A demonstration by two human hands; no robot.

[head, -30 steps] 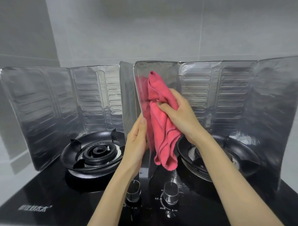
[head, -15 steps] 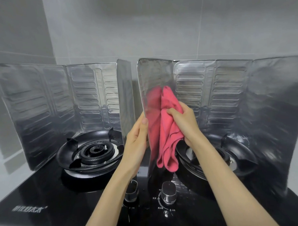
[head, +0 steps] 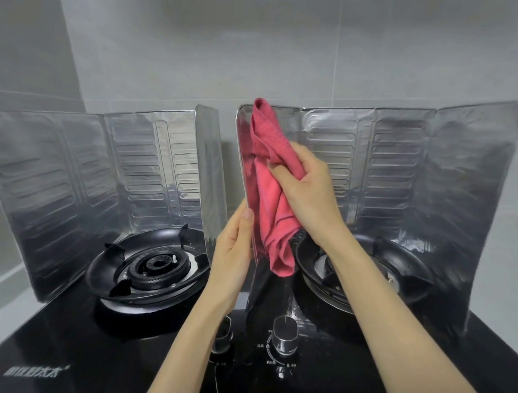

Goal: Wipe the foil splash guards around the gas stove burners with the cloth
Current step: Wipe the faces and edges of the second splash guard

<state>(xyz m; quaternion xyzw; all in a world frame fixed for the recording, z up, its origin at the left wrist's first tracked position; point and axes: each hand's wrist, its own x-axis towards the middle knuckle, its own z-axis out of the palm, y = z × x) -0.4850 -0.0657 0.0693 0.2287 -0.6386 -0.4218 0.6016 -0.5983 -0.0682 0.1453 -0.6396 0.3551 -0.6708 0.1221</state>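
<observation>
The right hand (head: pixel 306 194) was raised over the right burner (head: pixel 400 267), forearm sloping up from the lower right, its fingers curled round a bunched pink cloth (head: pixel 272 213) and pressing it against the inner face of the side wing of the right splash guard (head: pixel 399 166). The cloth's top reached the wing's upper edge; its tail hung down just above the stove top (head: pixel 65 338). The left hand (head: pixel 233 251) stood upright with straight fingers, laid flat on the wing's outer face, thumb along its near edge, gripping nothing.

The left splash guard (head: pixel 73 180) stood folded round the left burner (head: pixel 157 264), its right wing just beside the left hand, with a narrow gap between the two guards. A control knob (head: pixel 284 333) sat on the black glass below the cloth; a second knob (head: pixel 223 331) was partly hidden by the left forearm. The right forearm covered part of the right burner.

The tiled wall (head: pixel 245 48) rose close behind both guards. The right guard's far wing closed off the right side, and open glass lay toward the stove's front edge.
</observation>
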